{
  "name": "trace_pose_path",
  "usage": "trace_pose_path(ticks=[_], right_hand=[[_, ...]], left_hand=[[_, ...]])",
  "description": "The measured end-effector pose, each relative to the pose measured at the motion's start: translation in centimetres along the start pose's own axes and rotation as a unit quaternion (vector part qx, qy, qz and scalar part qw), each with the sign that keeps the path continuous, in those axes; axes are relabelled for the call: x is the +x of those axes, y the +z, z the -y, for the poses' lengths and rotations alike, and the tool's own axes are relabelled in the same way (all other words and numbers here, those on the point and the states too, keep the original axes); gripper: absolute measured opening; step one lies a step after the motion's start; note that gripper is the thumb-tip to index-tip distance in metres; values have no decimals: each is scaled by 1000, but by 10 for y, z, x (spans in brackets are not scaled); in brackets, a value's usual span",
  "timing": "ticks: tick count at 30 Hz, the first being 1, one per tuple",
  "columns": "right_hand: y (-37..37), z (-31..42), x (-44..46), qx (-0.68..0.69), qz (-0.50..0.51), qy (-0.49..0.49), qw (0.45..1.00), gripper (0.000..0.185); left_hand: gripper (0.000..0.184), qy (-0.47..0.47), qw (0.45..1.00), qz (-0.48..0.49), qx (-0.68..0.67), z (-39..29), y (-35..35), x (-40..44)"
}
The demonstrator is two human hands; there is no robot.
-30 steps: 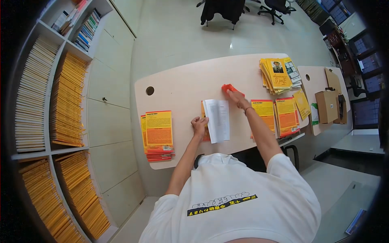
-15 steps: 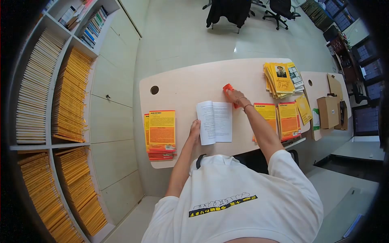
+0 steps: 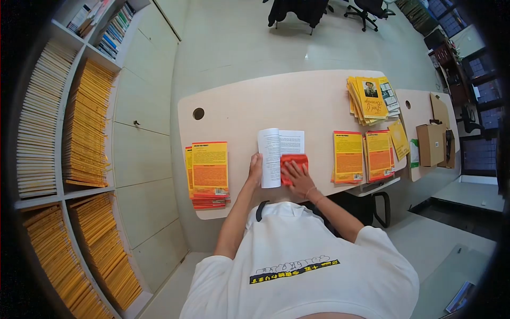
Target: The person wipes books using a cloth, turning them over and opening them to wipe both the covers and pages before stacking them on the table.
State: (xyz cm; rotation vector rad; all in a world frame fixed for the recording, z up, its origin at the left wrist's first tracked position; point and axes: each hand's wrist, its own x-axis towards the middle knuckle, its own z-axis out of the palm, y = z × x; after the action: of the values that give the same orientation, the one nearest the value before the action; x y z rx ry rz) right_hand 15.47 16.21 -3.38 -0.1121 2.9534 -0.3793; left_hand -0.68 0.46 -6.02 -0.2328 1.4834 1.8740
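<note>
An open book (image 3: 269, 158) with printed white pages lies on the pale table in front of me. My left hand (image 3: 255, 168) grips its left edge, the fingers partly hidden by the pages. A red cloth (image 3: 300, 159) is spread over the lower part of the right-hand page. On top of it my right hand (image 3: 298, 179) lies flat, fingers spread, pressing the cloth against the page.
A stack of yellow-and-orange books (image 3: 210, 167) stands at the table's left. More such books (image 3: 348, 156) sit to the right, with yellow booklets (image 3: 370, 98) behind them. A cardboard box (image 3: 430, 144) rests on a second table. Shelves of books (image 3: 90, 125) line the left.
My right hand has come from beyond the book's upper right corner down onto the right page, bringing the red cloth, which is now spread wider. My left hand stays at the book's edge.
</note>
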Motion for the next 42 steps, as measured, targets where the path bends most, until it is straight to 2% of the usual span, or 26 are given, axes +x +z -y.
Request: trace_pose_path(ticks=[2,5,6,7,10,12,14,17,22,24,25,27,28,30,33,35,37,42], right_hand=[[-10,-22,38,7,-19,49,999,70],[-23,-57,98,-16,8,72,997,68],[-34,-67,116,15,41,83,996,68],[-41,-69,125,46,74,93,992,67],[-45,-60,125,44,73,91,992,67],[-46,-54,119,38,76,95,992,67],[-7,-38,85,-1,-13,58,998,68],[5,-2,17,1,7,4,1000,70],[-7,-13,-28,43,104,-76,991,70],[-7,-25,-12,137,42,-27,989,72],[-6,-33,3,137,38,-27,990,72],[-8,-53,40,51,25,103,993,70],[-12,-64,58,80,22,126,988,67],[-22,-90,97,108,16,145,983,64],[-35,-111,137,144,63,180,971,67],[-44,-112,144,319,0,275,907,62],[-51,-111,150,477,-58,358,801,60],[-45,-119,150,440,-58,333,832,60]], left_hand=[[36,17,1000,-10,11,8,0,5],[36,19,1000,-3,20,2,0,2],[36,19,1000,-1,21,0,-1,1],[36,19,1000,0,21,-2,-2,-1],[35,-2,1000,19,-13,-12,-15,-4],[34,-28,997,43,-50,-16,-21,-6],[33,-29,997,41,-61,-19,-17,-10],[32,-32,996,40,-75,-20,-10,-15],[31,-6,998,29,-48,-11,-5,-9],[30,0,999,26,-38,-14,-7,-7],[29,8,999,23,-31,-18,-9,-5],[27,25,999,16,-15,-26,-11,1],[26,33,999,13,-8,-31,-12,2],[25,52,999,3,5,-40,-18,4],[23,77,997,-15,17,-53,-25,4],[24,80,996,-22,26,-57,-23,4],[24,82,996,-30,32,-59,-21,3],[25,70,996,-31,54,-64,-18,5]])
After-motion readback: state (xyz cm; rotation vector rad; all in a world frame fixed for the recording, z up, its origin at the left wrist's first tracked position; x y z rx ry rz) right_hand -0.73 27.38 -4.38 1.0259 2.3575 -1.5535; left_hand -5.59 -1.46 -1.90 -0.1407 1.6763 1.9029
